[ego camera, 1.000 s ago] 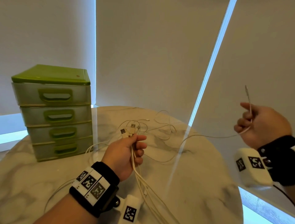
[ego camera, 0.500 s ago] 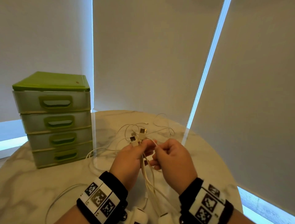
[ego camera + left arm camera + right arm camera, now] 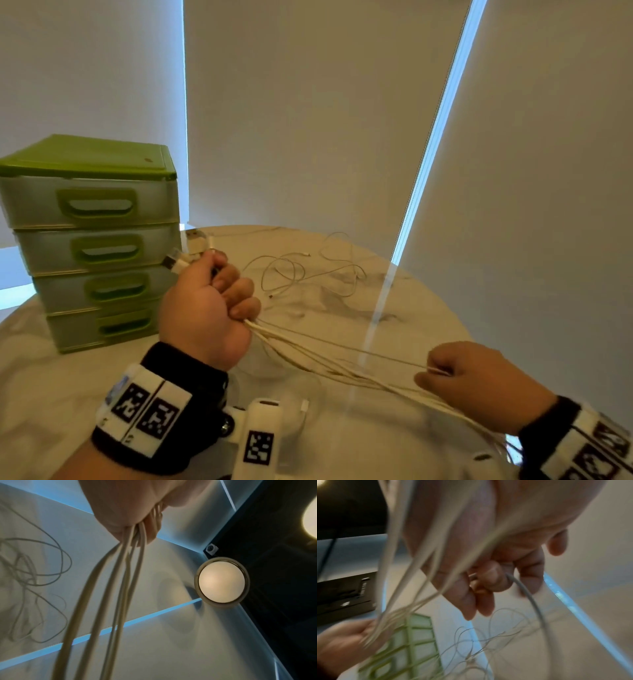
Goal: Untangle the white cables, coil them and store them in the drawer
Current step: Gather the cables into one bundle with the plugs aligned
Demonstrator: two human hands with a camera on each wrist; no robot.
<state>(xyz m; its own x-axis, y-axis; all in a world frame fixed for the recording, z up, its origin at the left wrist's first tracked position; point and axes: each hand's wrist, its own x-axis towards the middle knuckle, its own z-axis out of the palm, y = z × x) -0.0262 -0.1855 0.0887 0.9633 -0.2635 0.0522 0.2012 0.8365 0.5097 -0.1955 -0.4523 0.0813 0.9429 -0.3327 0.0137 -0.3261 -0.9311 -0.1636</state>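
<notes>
While your left hand (image 3: 205,308) fists the plug ends of the white cables (image 3: 325,356) above the marble table (image 3: 394,445), fingers curled tight round the bundle, your right hand (image 3: 479,383) pinches the same strands farther down their run, thumb pressed against bent fingers. Between the two grips the cables stretch nearly straight, their long axis slanting from upper left down to lower right, low over the tabletop. Past the right hand the rest trails off toward the table's near edge. A second, thinner tangle of loose loops (image 3: 301,274) lies on the table beyond both hands, nearer the left. All four fronts of the green drawer unit (image 3: 92,240) look closed; it stands just behind the left hand, well apart from the right, so that hand likely has the shorter reach when storing comes.
</notes>
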